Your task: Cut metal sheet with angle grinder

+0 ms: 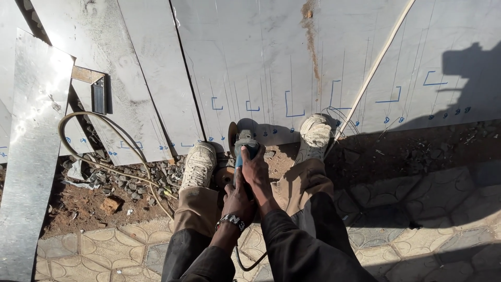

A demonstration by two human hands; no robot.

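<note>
Harsh sun glares off metal sheets [271,57]; deep shadow perhaps hides right-side detail

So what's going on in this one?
A person crouches at the edge of large metal sheets laid on the ground, both hands on a blue angle grinder. The right hand grips the body near the front; the left hand, with a beaded bracelet, holds it further back. The disc sits at the near edge of a sheet marked with blue lines. Dusty shoes flank the tool: the left shoe stands on dirt and rubble, the right shoe on the sheet. A hose loops to the left.
</note>
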